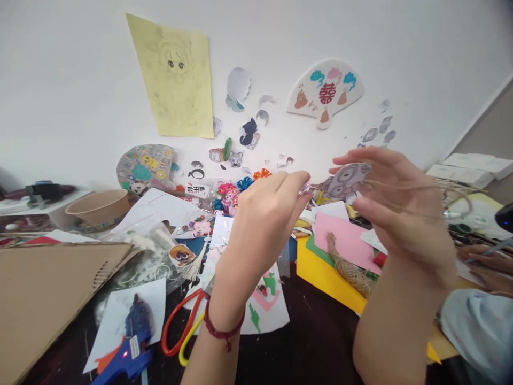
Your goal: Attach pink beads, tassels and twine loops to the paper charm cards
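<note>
My left hand [266, 214] is closed in a pinch on a small, shiny, pinkish piece [306, 187], mostly hidden by the fingers. A short beaded link seems to run from it to a flat grey-purple cartoon charm [345, 181], held up level with the fingertips. My right hand [404, 208] curls round the charm's right side, thumb below and fingers above. Thin tan cord [417, 188] trails from the charm through the right hand and loops out to the right.
A blue hot glue gun [130, 353] with a lit red light lies on white paper at front left. Beside it are red- and yellow-handled scissors [182, 326]. Cardboard [52, 289] covers the left. Coloured paper [320, 278] and a twine bundle [348, 267] lie right. Another person's hand [487, 267] is at far right.
</note>
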A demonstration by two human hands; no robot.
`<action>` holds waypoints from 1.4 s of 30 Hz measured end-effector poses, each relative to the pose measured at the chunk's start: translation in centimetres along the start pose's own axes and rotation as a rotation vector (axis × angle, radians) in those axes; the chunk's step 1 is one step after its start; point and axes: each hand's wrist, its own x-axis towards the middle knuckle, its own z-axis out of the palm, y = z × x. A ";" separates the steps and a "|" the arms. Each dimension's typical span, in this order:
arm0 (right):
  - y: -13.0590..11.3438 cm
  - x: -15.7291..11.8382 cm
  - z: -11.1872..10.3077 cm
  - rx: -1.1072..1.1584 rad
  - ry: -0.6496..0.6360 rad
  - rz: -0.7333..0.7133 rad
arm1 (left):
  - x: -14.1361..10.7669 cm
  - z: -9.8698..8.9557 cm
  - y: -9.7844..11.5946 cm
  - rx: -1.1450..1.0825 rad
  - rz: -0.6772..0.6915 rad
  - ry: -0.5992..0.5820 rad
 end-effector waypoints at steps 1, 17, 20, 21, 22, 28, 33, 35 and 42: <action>-0.6 -0.3 0.1 -0.042 -0.035 -0.002 | 0.0 -0.1 0.1 0.040 0.027 0.020; -0.7 -0.4 4.0 0.040 0.240 -0.253 | 0.3 -0.7 1.0 -0.083 0.092 0.135; -0.6 -0.3 3.8 0.096 0.245 -0.211 | 0.5 -1.4 1.0 -0.362 0.018 0.092; -0.6 -0.3 3.7 0.103 0.229 -0.190 | 0.6 -1.7 1.0 -0.429 0.003 0.086; -0.6 -0.3 3.6 0.108 0.210 -0.174 | 0.7 -1.9 1.0 -0.460 0.001 0.088; -1.1 -0.5 3.3 0.130 0.098 -0.097 | 0.8 -2.7 0.5 -0.338 0.105 0.111; -1.2 -0.7 3.4 0.149 0.077 -0.025 | 0.5 -2.8 0.3 -0.203 0.164 0.089; -1.4 -0.8 3.5 0.153 0.080 -0.008 | 0.3 -2.8 0.2 -0.133 0.171 0.082; -2.5 -1.1 3.6 0.050 0.088 0.022 | 0.1 -2.7 0.2 -0.102 0.195 0.064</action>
